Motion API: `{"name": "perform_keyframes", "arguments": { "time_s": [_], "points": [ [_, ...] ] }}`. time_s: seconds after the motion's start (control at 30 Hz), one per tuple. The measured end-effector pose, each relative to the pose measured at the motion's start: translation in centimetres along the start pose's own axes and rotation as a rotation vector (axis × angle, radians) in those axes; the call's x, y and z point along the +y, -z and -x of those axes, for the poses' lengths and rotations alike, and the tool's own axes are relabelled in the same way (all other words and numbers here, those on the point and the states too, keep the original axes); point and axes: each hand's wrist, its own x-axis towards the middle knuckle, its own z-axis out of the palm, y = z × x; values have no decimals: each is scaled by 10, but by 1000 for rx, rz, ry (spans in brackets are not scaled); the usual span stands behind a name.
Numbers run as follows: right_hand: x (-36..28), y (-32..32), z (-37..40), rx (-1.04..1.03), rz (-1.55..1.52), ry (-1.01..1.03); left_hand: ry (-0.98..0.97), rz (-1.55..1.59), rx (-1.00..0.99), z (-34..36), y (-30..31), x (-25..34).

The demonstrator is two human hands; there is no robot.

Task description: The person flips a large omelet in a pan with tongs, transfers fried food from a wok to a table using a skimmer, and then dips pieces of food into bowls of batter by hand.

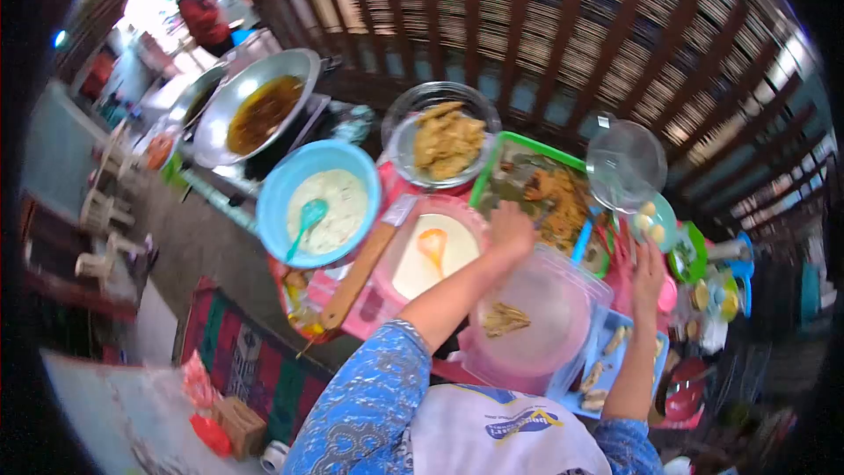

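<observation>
My left hand (pixel 512 227) reaches over a pink bowl of white batter (pixel 457 237) to the near edge of a green tray (pixel 519 145) of fried pieces on a leaf. Its fingers are curled, and I cannot tell whether they hold anything. My right hand (pixel 649 271) is stretched out flat with fingers apart, just below a small teal bowl (pixel 652 222) of pale round pieces. Between my arms a clear pink tub (pixel 532 321) holds one brown piece. An orange spoon (pixel 432 244) lies in the batter.
A blue bowl (pixel 318 202) of white batter holds a teal spoon. Behind it stand a wok of dark oil (pixel 260 111) and a glass bowl of fried pieces (pixel 446 138). A clear lid (pixel 626 161) lies at the right, with a wooden handle (pixel 359 274) and a blue tray (pixel 607 365) nearer me.
</observation>
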Motion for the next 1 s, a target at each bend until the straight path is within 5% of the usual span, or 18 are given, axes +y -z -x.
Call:
{"name": "perform_keyframes", "arguments": {
  "time_s": [0.03, 0.1, 0.17, 0.27, 0.37, 0.53, 0.63, 0.7, 0.77, 0.83, 0.9, 0.97, 1.0],
  "points": [
    [8, -4, -2, 67, -134, 61, -20, 44, 26, 4, 6, -1],
    [44, -1, -26, 126, 124, 424, -111, 189, 78, 19, 21, -1],
    [22, -11, -19, 37, -276, -93, -122, 459, -3, 47, 34, 0],
    [1, -29, -21, -27, -351, -149, -399, 713, -313, 103, 46, -26],
    [-68, -70, 17, -234, -410, 82, -373, 907, -611, 179, 76, -69],
    [-169, -181, 53, -340, -110, 395, -222, 860, -668, 283, 56, -191],
    [-208, -271, 70, -353, 79, 673, -316, 802, -613, 340, 48, -274],
    [-242, -326, 95, -299, 354, 759, -159, 764, -281, 395, 28, -331],
    [-237, -391, 73, -162, 575, 1001, 257, 598, -516, 439, 48, -376],
    [-257, -434, 94, -149, 792, 900, 756, 646, -579, 487, 61, -413],
    [-264, -467, 95, -128, 835, 908, 871, 462, -527, 561, -17, -488],
    [-270, -493, 93, -112, 879, 917, 1115, 238, -202, 623, -20, -491],
    [-273, -502, 88, -114, 934, 925, 1228, 203, -227, 649, -32, -499]
  ]
}}
